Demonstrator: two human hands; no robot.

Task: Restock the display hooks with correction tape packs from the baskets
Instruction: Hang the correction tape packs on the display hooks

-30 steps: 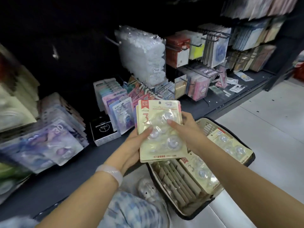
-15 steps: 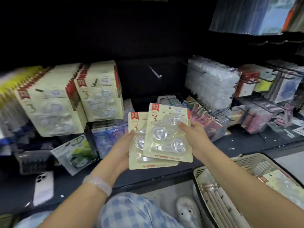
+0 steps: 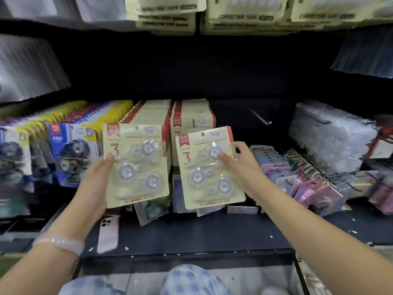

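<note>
- Correction tape packs, cream card with three clear blister dispensers and a red "3": one pack in each hand, held upright before the hanging rows
- left hand grasps the left pack by its left edge, thumb on the front
- right hand grasps the right pack by its right edge, fingers across the blister
- bare metal display hook juts out right of the full cream rows
- pink phone lies on the dark shelf below
</note>
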